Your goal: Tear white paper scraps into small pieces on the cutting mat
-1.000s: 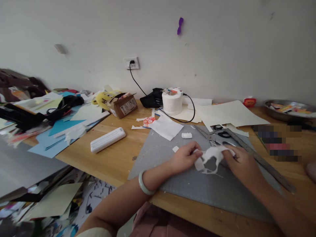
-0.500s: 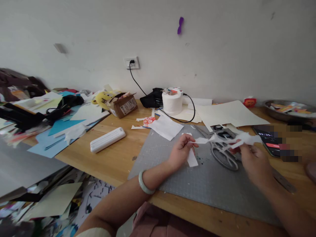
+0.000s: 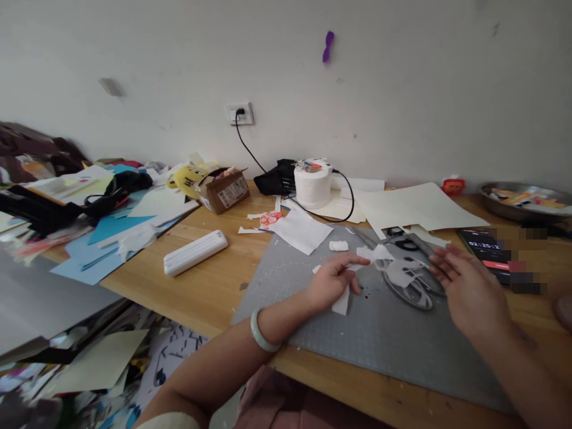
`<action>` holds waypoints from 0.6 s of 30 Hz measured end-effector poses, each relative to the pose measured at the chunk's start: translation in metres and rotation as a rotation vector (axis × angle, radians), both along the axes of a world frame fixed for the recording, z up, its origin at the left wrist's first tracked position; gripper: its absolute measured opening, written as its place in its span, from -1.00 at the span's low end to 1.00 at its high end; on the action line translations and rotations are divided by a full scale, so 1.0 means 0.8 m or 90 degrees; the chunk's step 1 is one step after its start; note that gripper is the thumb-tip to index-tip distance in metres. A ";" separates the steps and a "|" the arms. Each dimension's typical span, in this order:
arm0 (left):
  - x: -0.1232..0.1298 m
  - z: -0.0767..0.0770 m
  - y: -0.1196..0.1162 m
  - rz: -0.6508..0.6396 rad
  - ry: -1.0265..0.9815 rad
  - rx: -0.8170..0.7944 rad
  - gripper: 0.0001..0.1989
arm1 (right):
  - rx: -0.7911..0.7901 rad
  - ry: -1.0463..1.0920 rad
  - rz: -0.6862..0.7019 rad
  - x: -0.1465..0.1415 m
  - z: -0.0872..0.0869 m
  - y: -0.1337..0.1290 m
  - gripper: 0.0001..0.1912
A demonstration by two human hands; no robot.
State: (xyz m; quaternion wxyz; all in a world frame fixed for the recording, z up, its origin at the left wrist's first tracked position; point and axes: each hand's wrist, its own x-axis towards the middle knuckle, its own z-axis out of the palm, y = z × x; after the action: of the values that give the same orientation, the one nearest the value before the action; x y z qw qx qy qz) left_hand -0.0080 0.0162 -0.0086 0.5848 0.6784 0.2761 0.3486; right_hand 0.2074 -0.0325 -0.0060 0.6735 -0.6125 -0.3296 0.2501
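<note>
My left hand (image 3: 330,283) is low over the grey cutting mat (image 3: 384,333), index finger stretched out and thumb apart, with no firm hold visible. White paper strips (image 3: 341,302) stick out from beneath it, and a small white paper scrap (image 3: 338,245) lies just beyond. A crumpled, blurred white paper strip (image 3: 393,266) spans from near my left fingertips across the handles of the scissors (image 3: 420,302). My right hand (image 3: 476,292) is open at the right of the scissors, fingers spread and nothing in them.
A phone (image 3: 485,250) lies right of the mat. Behind stand a white tissue roll (image 3: 311,187), large cream paper (image 3: 420,205) and a metal dish (image 3: 522,202). On the left are a white oblong case (image 3: 195,252), a cardboard box (image 3: 226,193) and piled papers.
My right hand has let go of the white strip and moved slightly right, its fingers spreading. My left fingers have loosened and straightened; the strip has dropped over the scissors.
</note>
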 end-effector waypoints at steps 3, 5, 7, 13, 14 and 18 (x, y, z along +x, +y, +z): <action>-0.003 -0.003 0.000 -0.057 -0.009 0.108 -0.66 | -0.027 -0.055 0.026 -0.013 0.004 -0.004 -0.80; -0.005 -0.004 0.001 -0.091 -0.010 0.165 -0.66 | -0.060 -0.148 0.132 -0.024 0.007 -0.009 -0.70; -0.007 -0.003 0.002 -0.109 -0.012 0.191 -0.67 | -0.112 -0.271 0.295 -0.033 0.010 -0.014 -0.62; -0.006 -0.005 0.006 -0.086 -0.008 0.229 -0.69 | -0.172 -0.450 0.429 -0.050 0.010 -0.019 -0.85; -0.005 -0.006 0.006 -0.063 -0.006 0.232 -0.70 | -0.171 -0.447 0.426 -0.051 0.009 -0.018 -0.86; -0.003 -0.007 0.007 0.112 0.031 0.242 -0.78 | -0.171 -0.420 0.373 -0.056 0.006 -0.018 -0.82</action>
State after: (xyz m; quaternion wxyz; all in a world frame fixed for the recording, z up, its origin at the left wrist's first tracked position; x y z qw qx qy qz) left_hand -0.0100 0.0221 -0.0140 0.4071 0.7580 0.2776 0.4275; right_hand 0.1628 -0.0467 -0.0009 0.3482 -0.6226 -0.6499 0.2622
